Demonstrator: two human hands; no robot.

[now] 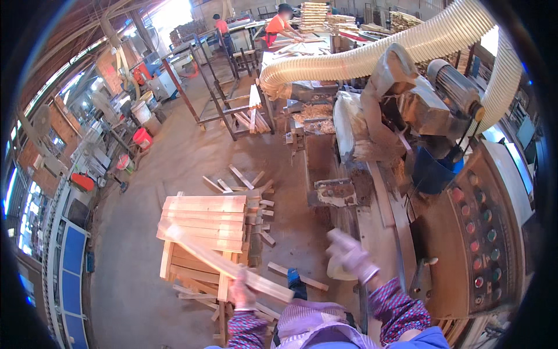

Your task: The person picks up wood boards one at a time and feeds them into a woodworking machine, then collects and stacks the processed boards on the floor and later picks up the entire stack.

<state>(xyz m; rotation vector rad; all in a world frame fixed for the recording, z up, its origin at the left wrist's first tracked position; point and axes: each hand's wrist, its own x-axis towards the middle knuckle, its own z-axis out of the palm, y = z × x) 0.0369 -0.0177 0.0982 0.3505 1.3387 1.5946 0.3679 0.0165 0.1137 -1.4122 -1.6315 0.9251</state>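
My left hand (pixel 242 292), in a pale glove, is closed around the lower part of a long wooden board (pixel 215 253). The board slants up to the left, its far end over a stack of planks (pixel 203 216); whether it touches them I cannot tell. On my right, my gloved right hand (pixel 351 255) is raised beside the machine's long metal bed (pixel 381 256). Motion blurs it somewhat, but its fingers look stretched out and nothing shows in them. Patterned sleeves cover both forearms.
Loose wooden strips (pixel 264 232) lie around the stack, and one strip (pixel 297 276) is near my shoe. A ribbed hose (pixel 372 63) runs above the machine. A button panel (pixel 479 232) stands at right. Two people (pixel 281 26) work at the back.
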